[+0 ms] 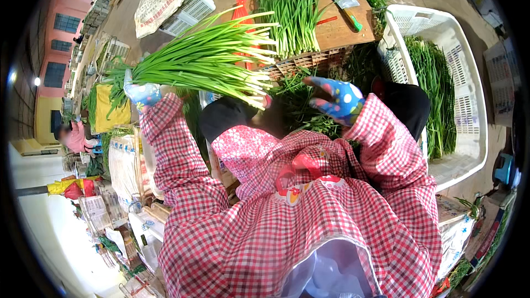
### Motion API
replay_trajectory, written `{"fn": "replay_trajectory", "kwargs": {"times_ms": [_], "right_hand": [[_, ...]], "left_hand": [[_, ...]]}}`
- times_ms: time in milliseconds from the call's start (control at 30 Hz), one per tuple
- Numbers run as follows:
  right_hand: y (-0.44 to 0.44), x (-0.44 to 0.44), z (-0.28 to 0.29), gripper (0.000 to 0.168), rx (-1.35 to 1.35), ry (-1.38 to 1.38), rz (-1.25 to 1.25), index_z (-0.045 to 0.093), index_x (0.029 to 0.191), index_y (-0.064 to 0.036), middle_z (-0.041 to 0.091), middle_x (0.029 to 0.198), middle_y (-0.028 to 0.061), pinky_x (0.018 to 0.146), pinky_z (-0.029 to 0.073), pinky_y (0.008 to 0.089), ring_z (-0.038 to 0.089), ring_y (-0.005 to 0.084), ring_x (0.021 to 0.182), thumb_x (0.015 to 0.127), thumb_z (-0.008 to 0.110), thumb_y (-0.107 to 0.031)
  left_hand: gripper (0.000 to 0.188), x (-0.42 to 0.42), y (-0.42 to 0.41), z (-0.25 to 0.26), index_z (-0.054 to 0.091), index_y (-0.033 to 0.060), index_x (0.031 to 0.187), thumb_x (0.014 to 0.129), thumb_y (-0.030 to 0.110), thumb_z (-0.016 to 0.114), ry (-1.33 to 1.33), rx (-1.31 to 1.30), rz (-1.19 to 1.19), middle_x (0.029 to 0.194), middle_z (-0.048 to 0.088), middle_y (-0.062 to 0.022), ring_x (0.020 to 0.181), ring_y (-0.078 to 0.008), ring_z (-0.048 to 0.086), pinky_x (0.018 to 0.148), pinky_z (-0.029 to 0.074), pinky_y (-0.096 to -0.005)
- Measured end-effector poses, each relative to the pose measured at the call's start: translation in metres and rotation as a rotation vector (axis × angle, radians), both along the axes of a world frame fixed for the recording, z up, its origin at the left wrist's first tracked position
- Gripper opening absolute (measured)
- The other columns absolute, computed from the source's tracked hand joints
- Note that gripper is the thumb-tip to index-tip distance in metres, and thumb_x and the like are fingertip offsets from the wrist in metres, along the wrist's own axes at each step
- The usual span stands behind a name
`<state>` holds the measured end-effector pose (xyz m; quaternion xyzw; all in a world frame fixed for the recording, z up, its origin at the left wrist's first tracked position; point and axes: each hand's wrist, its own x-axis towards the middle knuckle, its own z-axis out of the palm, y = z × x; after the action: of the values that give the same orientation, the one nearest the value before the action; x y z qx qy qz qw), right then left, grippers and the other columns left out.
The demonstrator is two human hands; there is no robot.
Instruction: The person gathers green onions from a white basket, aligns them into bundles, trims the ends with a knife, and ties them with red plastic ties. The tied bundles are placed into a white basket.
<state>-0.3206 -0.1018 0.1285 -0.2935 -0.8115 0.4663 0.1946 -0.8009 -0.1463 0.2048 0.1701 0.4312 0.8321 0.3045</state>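
Note:
My left hand [143, 93], in a patterned glove, grips a fanned bundle of long green stalks with pale ends, which look like garlic chives [207, 60]. The pale ends point right, towards the space before my lap. My right hand [339, 98], in a blue dotted glove, holds nothing; its thumb and fingers are spread above loose green leaves [308, 109]. Beyond the hands, a second pile of chives [287, 16] lies on a wooden board [343, 29]. On that board rests a cleaver [341, 0] with a green and yellow handle.
A white plastic crate [459, 165] with more greens [432, 99] stands at my right. Red plastic bags [241, 6] hang by the board's left side. A sack-covered crate [186, 16] stands farther off. At far left, a person in pink [76, 136] sits among stacked crates.

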Motion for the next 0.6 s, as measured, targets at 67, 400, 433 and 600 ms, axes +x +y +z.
{"fn": "replay_trajectory", "kwargs": {"times_ms": [67, 400, 433, 600], "right_hand": [[-0.004, -0.024, 0.01, 0.049, 0.164, 0.122, -0.076, 0.041, 0.123, -0.008, 0.057, 0.105, 0.0158, 0.081, 0.045, 0.0342, 0.056, 0.0271, 0.096, 0.08, 0.056, -0.025], [-0.002, -0.099, 0.023, 0.022, 0.293, 0.075, 0.187, 0.058, 0.089, -0.007, 0.06, 0.075, 0.0107, 0.059, 0.047, 0.0337, 0.059, 0.0273, 0.068, 0.081, 0.052, -0.027], [-0.012, -0.096, 0.022, 0.021, 0.119, 0.208, 0.31, 0.059, 0.088, -0.006, 0.06, 0.074, 0.0102, 0.058, 0.046, 0.0324, 0.059, 0.0263, 0.066, 0.082, 0.051, -0.025], [-0.025, -0.046, 0.022, 0.018, -0.361, 0.396, 0.916, 0.06, 0.09, 0.001, 0.062, 0.078, 0.0095, 0.058, 0.045, 0.0272, 0.057, 0.0165, 0.065, 0.084, 0.055, -0.015]], "left_hand": [[0.02, 0.025, 0.007, 0.012, 0.055, 0.0044, 0.083, 0.083, 0.022, 0.046, -0.056, 0.008, -0.026, 0.088, 0.058, -0.0152, 0.088, -0.0312, 0.055, 0.079, 0.046, -0.0477], [0.017, 0.084, 0.021, 0.035, 0.051, 0.0031, 0.078, 0.082, 0.017, 0.044, -0.025, 0.123, -0.043, 0.079, 0.054, -0.0126, 0.079, -0.0273, 0.053, 0.077, 0.045, -0.0429], [0.016, 0.085, 0.023, 0.035, 0.05, 0.0036, 0.077, 0.082, 0.017, 0.043, -0.031, 0.109, -0.02, 0.078, 0.053, -0.0123, 0.08, -0.0274, 0.052, 0.078, 0.044, -0.0432], [0.024, 0.061, 0.011, 0.022, 0.05, 0.0031, 0.08, 0.084, 0.024, 0.04, 0.101, 0.001, -0.017, 0.084, 0.055, -0.0136, 0.092, -0.0308, 0.051, 0.089, 0.038, -0.047]]}}
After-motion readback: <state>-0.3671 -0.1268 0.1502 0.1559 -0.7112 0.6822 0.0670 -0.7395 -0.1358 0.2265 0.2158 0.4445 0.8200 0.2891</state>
